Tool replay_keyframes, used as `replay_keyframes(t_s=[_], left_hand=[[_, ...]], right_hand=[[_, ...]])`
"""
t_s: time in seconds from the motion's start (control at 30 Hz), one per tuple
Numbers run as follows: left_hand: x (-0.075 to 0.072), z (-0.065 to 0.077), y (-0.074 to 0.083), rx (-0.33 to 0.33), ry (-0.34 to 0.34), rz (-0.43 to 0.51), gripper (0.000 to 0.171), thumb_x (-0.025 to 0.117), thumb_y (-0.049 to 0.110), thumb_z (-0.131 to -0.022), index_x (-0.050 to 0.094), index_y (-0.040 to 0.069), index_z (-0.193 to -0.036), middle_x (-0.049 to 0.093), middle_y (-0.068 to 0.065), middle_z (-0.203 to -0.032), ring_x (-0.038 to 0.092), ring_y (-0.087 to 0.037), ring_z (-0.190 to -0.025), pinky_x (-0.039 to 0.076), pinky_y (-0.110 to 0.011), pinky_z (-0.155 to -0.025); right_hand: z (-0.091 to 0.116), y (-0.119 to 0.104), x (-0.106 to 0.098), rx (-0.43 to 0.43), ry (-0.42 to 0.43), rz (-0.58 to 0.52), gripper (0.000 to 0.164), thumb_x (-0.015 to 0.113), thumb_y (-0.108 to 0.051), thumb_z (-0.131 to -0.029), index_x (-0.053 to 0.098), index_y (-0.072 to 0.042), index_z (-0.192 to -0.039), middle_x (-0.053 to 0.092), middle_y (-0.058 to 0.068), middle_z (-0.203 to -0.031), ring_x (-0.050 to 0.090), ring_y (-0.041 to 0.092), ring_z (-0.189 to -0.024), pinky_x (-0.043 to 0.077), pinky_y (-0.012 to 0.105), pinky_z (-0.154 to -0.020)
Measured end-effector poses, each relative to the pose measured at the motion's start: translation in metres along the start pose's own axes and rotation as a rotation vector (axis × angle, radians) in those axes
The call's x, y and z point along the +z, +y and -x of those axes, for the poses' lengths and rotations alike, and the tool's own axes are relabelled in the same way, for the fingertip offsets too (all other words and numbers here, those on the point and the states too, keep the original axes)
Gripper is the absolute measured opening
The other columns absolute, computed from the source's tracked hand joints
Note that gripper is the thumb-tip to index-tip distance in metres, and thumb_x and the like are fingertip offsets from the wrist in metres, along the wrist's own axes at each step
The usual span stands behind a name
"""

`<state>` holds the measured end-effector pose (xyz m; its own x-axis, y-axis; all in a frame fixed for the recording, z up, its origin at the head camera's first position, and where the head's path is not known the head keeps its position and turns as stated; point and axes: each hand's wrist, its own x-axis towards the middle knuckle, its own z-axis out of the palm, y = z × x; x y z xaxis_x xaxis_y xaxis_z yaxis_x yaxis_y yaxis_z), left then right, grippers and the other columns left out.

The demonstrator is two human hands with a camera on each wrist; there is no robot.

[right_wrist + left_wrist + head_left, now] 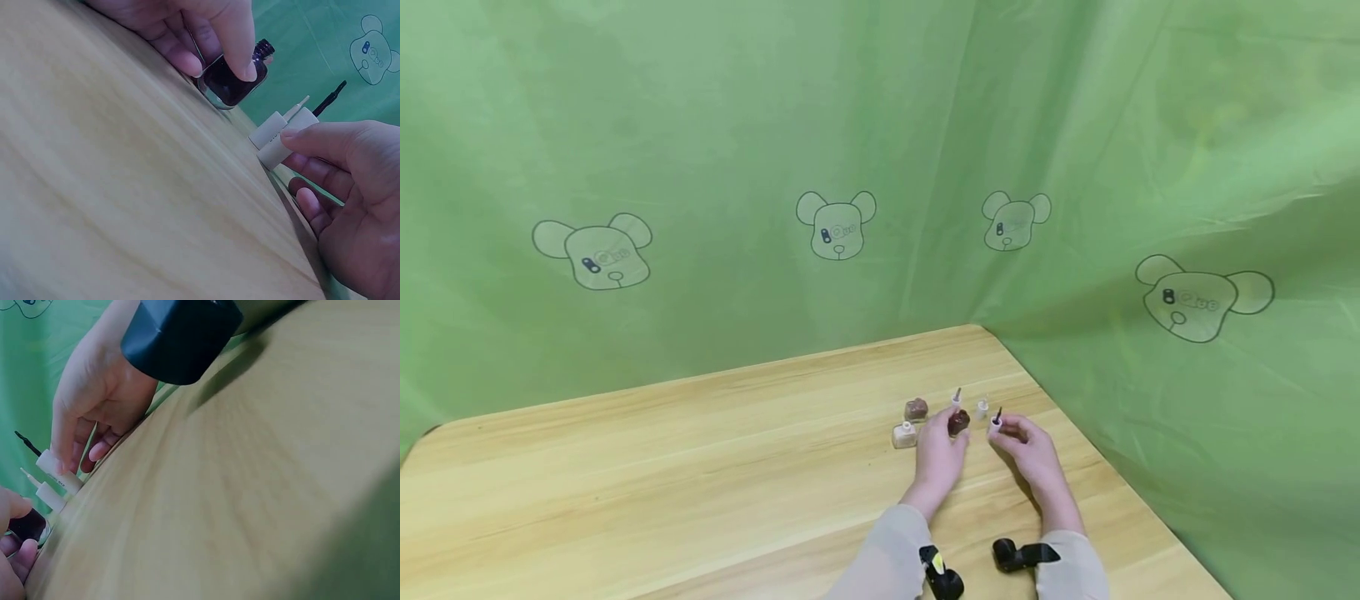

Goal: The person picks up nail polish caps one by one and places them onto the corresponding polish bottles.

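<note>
My left hand (938,457) grips an uncapped nail polish bottle (226,86) of very dark red-brown polish, its threaded neck bare and its base at the tabletop. To its right, my right hand (1036,457) pinches a white nail polish cap (279,154) between thumb and fingers, with its dark-coated brush pointing up. Another white cap (982,409) with a pale brush stands beside it, brush upward. A third cap (957,400) is just behind the left hand. Left of that hand are an open pale polish bottle (904,437) and a mauve-brown bottle (916,409).
The light wooden table (700,467) reaches far to the left. A green curtain (715,150) printed with bear heads hangs behind it and along its right edge, close to the right hand. Each wrist carries a black camera.
</note>
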<state>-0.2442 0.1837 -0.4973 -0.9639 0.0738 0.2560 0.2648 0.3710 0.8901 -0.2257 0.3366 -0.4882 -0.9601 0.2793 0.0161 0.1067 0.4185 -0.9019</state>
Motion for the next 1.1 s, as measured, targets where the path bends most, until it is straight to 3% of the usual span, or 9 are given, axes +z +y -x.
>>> replay_keyframes(t_s=[0.17, 0.4, 0.63, 0.9, 1.1], left_hand=[[0.002, -0.001, -0.002, 0.021, 0.033, -0.021, 0.038, 0.072, 0.011, -0.084, 0.064, 0.006, -0.122, 0.068, -0.013, -0.120, 0.063, -0.030, -0.111, 0.050, -0.043, -0.100], [0.001, -0.001, -0.002, -0.014, 0.030, 0.003, 0.030, 0.072, 0.011, -0.084, 0.068, 0.007, -0.113, 0.070, -0.012, -0.113, 0.064, -0.029, -0.106, 0.051, -0.044, -0.098], [0.000, 0.001, -0.005, 0.004, 0.009, 0.008, 0.024, 0.075, 0.011, -0.082, 0.070, 0.007, -0.105, 0.072, -0.010, -0.104, 0.066, -0.023, -0.098, 0.055, -0.034, -0.090], [-0.005, 0.006, -0.004, 0.014, -0.069, 0.058, 0.024, 0.073, 0.009, -0.083, 0.069, 0.006, -0.107, 0.072, -0.011, -0.105, 0.068, -0.019, -0.095, 0.057, -0.025, -0.084], [-0.010, 0.010, -0.006, 0.007, -0.115, 0.106, 0.023, 0.073, 0.007, -0.083, 0.069, 0.004, -0.106, 0.073, -0.010, -0.100, 0.065, -0.008, -0.084, 0.054, -0.016, -0.076]], right_hand=[[-0.001, 0.001, 0.000, -0.001, 0.004, 0.010, 0.039, 0.066, -0.008, -0.091, 0.056, 0.008, -0.125, 0.063, 0.025, -0.122, 0.054, -0.012, -0.083, 0.042, 0.005, -0.081], [0.000, -0.001, 0.000, 0.012, -0.002, 0.018, 0.038, 0.068, -0.011, -0.091, 0.056, 0.007, -0.122, 0.064, 0.023, -0.121, 0.055, -0.010, -0.085, 0.042, 0.005, -0.081], [0.000, -0.001, 0.000, 0.022, -0.015, 0.023, 0.038, 0.069, -0.013, -0.090, 0.057, 0.006, -0.121, 0.065, 0.022, -0.120, 0.056, -0.007, -0.086, 0.042, 0.006, -0.081], [-0.004, 0.005, -0.003, 0.028, -0.032, 0.012, 0.042, 0.071, -0.018, -0.089, 0.055, 0.004, -0.122, 0.066, 0.017, -0.119, 0.056, -0.010, -0.085, 0.042, 0.006, -0.083], [-0.003, 0.004, -0.004, 0.012, -0.052, -0.003, 0.042, 0.071, -0.017, -0.089, 0.055, 0.004, -0.121, 0.067, 0.016, -0.117, 0.058, -0.008, -0.086, 0.044, 0.007, -0.083]])
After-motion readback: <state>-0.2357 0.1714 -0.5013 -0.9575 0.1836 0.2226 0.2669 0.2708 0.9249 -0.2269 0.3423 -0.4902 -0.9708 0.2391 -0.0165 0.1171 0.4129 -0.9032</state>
